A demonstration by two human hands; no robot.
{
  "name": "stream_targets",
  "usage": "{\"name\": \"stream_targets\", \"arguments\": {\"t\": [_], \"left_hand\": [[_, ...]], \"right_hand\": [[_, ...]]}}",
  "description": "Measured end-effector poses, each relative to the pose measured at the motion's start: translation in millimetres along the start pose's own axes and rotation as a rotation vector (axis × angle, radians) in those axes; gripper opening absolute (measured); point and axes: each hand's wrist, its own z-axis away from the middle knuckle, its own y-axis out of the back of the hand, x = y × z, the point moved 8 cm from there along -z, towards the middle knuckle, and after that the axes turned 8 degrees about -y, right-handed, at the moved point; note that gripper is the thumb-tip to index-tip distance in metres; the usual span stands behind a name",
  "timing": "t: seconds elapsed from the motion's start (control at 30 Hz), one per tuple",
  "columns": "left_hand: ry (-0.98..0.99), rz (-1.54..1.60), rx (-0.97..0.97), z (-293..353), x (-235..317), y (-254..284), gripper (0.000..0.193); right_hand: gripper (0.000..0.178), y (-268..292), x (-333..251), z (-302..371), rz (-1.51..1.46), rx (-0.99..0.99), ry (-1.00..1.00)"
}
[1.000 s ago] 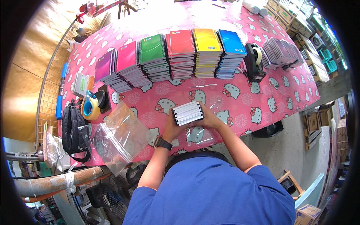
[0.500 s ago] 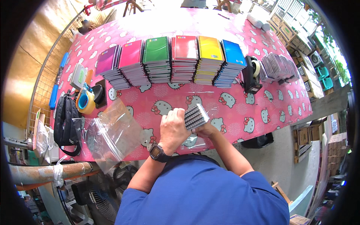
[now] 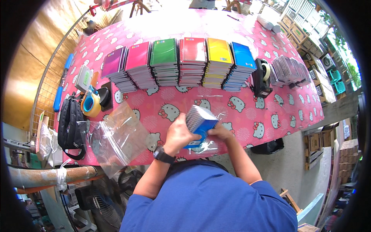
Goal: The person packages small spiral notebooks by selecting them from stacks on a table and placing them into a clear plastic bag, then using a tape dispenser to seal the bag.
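Note:
Between my hands is a small stack of spiral notebooks (image 3: 200, 118), its blue cover facing toward me and its page edges upward. My left hand (image 3: 180, 135) grips the stack's left side, thumb across the blue cover. On the right side, my right hand (image 3: 222, 132) is closed at the corner of the stack. Clear plastic (image 3: 208, 147) shows around and below the notebooks; whether it wraps them I cannot tell. Flat clear plastic bags (image 3: 119, 141) lie on the table to the left of my hands.
Beyond my hands stand several notebook piles (image 3: 164, 63) in a row, one colour each. Right of them are a black tape dispenser (image 3: 262, 79) and plastic-wrapped packs (image 3: 290, 71). At left lie a black bag (image 3: 70, 123) and tape rolls (image 3: 91, 104). A pink patterned cloth (image 3: 247, 116) covers the table.
The notebook stack has been turned, so its blue cover shows where the spiral bindings faced up before. My left thumb now lies over the cover, and my right hand has shifted slightly right.

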Motion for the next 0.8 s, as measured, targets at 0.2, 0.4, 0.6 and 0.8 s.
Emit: {"name": "stream_targets", "arguments": {"t": [0.2, 0.4, 0.6, 0.8], "left_hand": [[0.301, 0.775, -0.083, -11.7, -94.5, -52.1, 0.05], [0.26, 0.47, 0.099, -14.7, -102.9, -36.7, 0.06], [0.122, 0.023, 0.121, -2.6, -115.9, -15.3, 0.092], [-0.271, 0.25, 0.089, 30.1, -92.1, -27.9, 0.11]], "right_hand": [[0.038, 64.1, -79.8, 47.3, 1.731, 1.221, 0.152], [0.027, 60.8, -75.2, 43.6, 1.616, 1.137, 0.468], [0.023, 88.2, -30.3, 76.1, 0.875, 1.207, 0.079], [0.03, 63.2, -10.6, 60.4, 0.69, 0.88, 0.043]]}}
